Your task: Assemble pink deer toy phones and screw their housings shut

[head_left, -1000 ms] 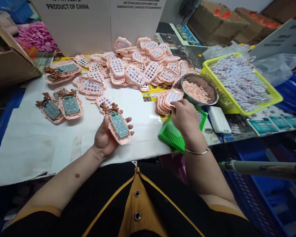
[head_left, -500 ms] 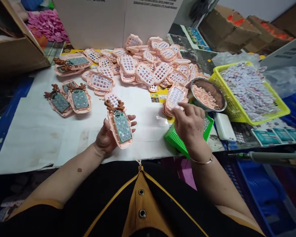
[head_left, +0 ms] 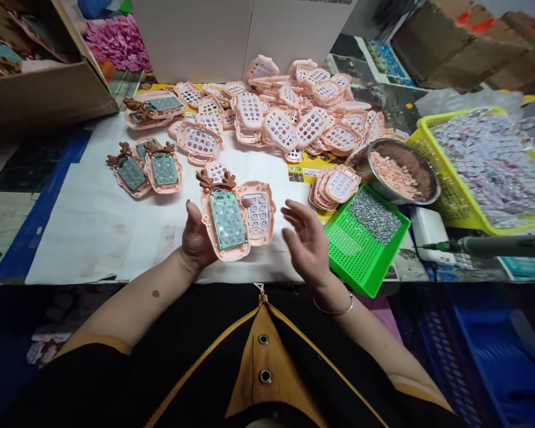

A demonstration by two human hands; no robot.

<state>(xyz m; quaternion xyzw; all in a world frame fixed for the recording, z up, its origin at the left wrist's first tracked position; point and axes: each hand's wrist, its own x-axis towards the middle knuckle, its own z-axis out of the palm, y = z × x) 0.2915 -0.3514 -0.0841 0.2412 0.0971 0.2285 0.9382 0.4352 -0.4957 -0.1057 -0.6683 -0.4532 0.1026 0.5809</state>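
Note:
My left hand [head_left: 197, 238] is closed around a peach toy-phone shell half with brown antlers, which holds a green circuit board [head_left: 226, 220]. Beside it, partly behind it, is another peach shell half [head_left: 259, 213] with a white button pad inside. A left fingertip shows at this second piece's edge; whether it grips the piece I cannot tell. My right hand [head_left: 307, 241] is open just right of the second piece, fingers spread and nothing in them. To the right is a small stack of shell halves with button pads [head_left: 334, 185].
A heap of peach shell halves [head_left: 280, 128] lies at the back. Antlered halves with boards [head_left: 164, 169] sit at left. At right are a green basket of screws [head_left: 350, 261], a metal bowl of small peach parts [head_left: 434, 193], a yellow basket [head_left: 468, 220] and a dark screwdriver-like tool [head_left: 494, 245].
My right hand has moved from the stack toward my left hand and opened. A shell half with a button pad now sits beside the antlered one. The view has shifted left.

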